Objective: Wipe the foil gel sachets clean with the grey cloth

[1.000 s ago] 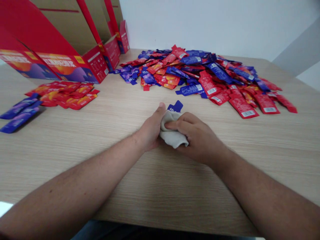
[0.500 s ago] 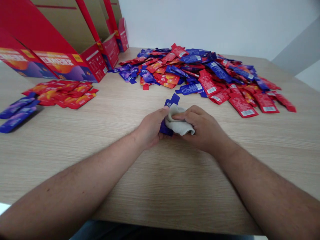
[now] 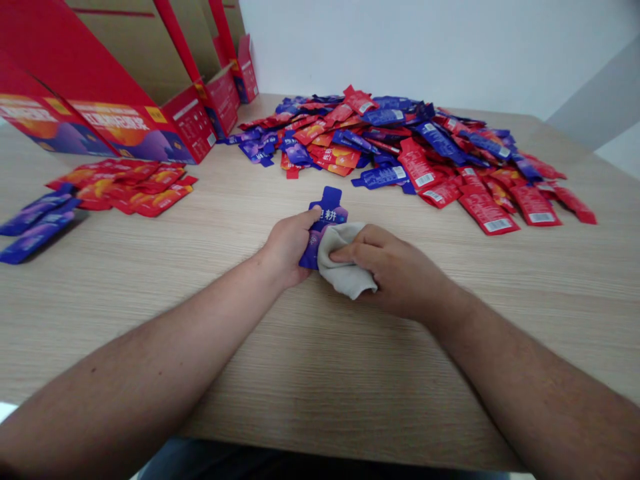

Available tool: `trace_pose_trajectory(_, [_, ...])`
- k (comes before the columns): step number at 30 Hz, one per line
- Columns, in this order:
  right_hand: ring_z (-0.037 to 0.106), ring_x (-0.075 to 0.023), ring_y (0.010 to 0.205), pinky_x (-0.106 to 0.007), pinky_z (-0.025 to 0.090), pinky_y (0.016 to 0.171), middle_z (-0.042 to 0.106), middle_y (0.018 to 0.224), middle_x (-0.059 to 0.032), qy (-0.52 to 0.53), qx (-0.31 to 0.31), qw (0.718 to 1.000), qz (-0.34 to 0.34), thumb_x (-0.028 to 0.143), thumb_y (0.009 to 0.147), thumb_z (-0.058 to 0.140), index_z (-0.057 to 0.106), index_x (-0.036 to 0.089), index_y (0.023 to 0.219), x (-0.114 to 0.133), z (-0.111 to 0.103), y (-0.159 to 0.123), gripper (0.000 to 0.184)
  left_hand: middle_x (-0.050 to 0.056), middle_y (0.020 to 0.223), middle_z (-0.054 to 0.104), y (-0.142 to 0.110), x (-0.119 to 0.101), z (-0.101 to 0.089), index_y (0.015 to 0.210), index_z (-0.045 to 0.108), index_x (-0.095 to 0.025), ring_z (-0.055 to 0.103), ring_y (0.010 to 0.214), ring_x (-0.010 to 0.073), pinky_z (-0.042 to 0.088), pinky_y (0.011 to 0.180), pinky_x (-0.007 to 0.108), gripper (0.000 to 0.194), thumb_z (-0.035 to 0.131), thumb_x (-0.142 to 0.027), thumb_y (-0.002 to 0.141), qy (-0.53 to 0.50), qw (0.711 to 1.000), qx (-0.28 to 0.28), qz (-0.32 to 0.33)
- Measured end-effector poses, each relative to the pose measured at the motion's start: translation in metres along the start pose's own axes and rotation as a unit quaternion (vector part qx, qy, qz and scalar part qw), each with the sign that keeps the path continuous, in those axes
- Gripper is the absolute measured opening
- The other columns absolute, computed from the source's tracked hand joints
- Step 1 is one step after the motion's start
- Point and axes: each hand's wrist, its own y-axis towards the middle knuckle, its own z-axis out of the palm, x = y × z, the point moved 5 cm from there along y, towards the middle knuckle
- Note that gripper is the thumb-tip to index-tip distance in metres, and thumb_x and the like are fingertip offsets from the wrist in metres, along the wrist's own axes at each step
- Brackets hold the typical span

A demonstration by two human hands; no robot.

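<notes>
My left hand [image 3: 286, 245] is closed on a purple sachet [image 3: 326, 212] that stands tilted over the middle of the wooden table [image 3: 125, 280], its printed face showing. My right hand [image 3: 395, 272] is closed on a crumpled grey-white cloth [image 3: 341, 267], which is pressed against the sachet's lower part. Both forearms reach in from the near edge.
A big heap of red and purple sachets [image 3: 410, 150] covers the far right of the table. Sorted rows lie at the left: red sachets [image 3: 130, 185] and purple sachets [image 3: 35, 220]. Open red cartons [image 3: 125, 100] stand along the far left.
The cloth has slid down the sachet, from its top toward its lower part, so more of the purple face shows. Both hands stayed close together at mid-table.
</notes>
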Motion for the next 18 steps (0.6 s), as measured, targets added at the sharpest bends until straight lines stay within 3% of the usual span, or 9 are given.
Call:
trace_pose_trajectory(5, [0.066, -0.0268, 0.097, -0.040, 0.056, 0.084, 0.068, 0.111, -0.0125, -0.034, -0.044, 0.998, 0.023, 0.022, 0.081, 0.077, 0.074, 0.020, 0.125, -0.002, -0.004, 0.001, 0.045, 0.007, 0.080, 0.079, 0.000, -0.004, -0.001, 0.104, 0.075, -0.012, 0.072, 0.067, 0.0173, 0.061, 0.069, 0.029, 0.031, 0.048, -0.028, 0.104, -0.022, 1.000, -0.007, -0.001])
trace_pose_trajectory(9, [0.067, -0.0259, 0.099, -0.038, 0.056, 0.086, 0.068, 0.113, -0.0105, -0.009, 0.008, 1.000, 0.003, 0.022, 0.081, 0.078, 0.074, 0.022, 0.126, 0.002, 0.004, 0.001, 0.045, 0.008, 0.074, 0.076, 0.001, -0.004, -0.001, 0.098, 0.073, -0.013, 0.069, 0.061, 0.0166, 0.060, 0.064, 0.027, 0.034, 0.046, -0.033, 0.106, -0.027, 0.999, 0.012, -0.033])
trace_pose_trajectory(13, [0.066, -0.0280, 0.099, -0.042, 0.056, 0.086, 0.067, 0.112, -0.0137, -0.038, -0.038, 0.998, 0.043, 0.023, 0.083, 0.076, 0.074, 0.019, 0.128, -0.001, 0.002, 0.001, 0.045, 0.005, 0.072, 0.075, 0.003, -0.008, -0.004, 0.102, 0.071, -0.014, 0.069, 0.058, 0.0166, 0.059, 0.062, 0.027, 0.033, 0.044, -0.032, 0.107, -0.033, 0.999, -0.005, -0.023])
trace_pose_trajectory(18, [0.066, -0.0275, 0.102, -0.042, 0.057, 0.088, 0.068, 0.116, -0.0126, -0.017, -0.004, 1.000, 0.014, 0.023, 0.084, 0.076, 0.072, 0.021, 0.128, 0.002, 0.008, 0.001, 0.045, 0.008, 0.074, 0.076, 0.001, -0.008, -0.002, 0.115, 0.072, -0.011, 0.071, 0.061, 0.0196, 0.060, 0.062, 0.030, 0.039, 0.042, -0.035, 0.106, -0.027, 0.999, 0.009, -0.041])
